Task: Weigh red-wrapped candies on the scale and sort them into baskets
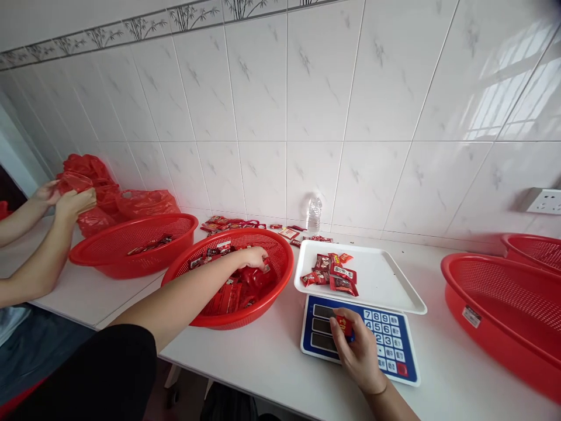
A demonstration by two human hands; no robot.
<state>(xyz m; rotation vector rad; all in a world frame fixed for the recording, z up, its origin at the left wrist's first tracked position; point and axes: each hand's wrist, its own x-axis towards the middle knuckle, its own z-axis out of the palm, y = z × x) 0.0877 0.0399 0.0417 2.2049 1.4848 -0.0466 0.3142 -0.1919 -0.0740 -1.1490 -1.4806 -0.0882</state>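
Note:
My left hand (pixel 255 258) reaches into a red plastic basket (pixel 284 279) full of small red packets (pixel 225 298). Its fingers are curled down and closed at the basket's right side, and what they grip is too small to make out. Over the keypad of a blue and white digital scale (pixel 408 345), my right hand (pixel 360 356) pinches a small red snack packet (pixel 344 325). Several dark red and bright red snack packets (pixel 335 273) lie together on the left part of the scale's white tray (pixel 385 286).
Left of me, another person's hands (pixel 72 199) handle red plastic bags (pixel 94 181) behind a second red basket (pixel 144 263). More packets (pixel 228 223) and a clear bottle (pixel 314 215) are along the wall. Large red baskets (pixel 491 345) stand at right.

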